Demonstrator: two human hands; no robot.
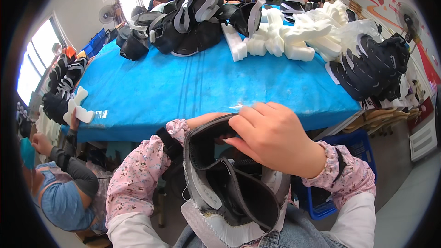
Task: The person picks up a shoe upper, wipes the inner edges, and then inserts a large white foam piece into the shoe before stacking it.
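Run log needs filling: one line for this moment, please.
right hand: gripping dark shoe upper by its top edge | left hand: behind it, mostly hidden | blue table: white foam forms, black uppers

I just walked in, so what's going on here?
A person in pink floral sleeves has the right hand closed on the far edge of a dark fabric shoe upper with whitish trim; the left hand is mostly hidden behind it. Piles of black and grey shoe uppers and white foot-shaped forms lie ahead on a blue-covered table. At left, a co-worker's hand touches another white form.
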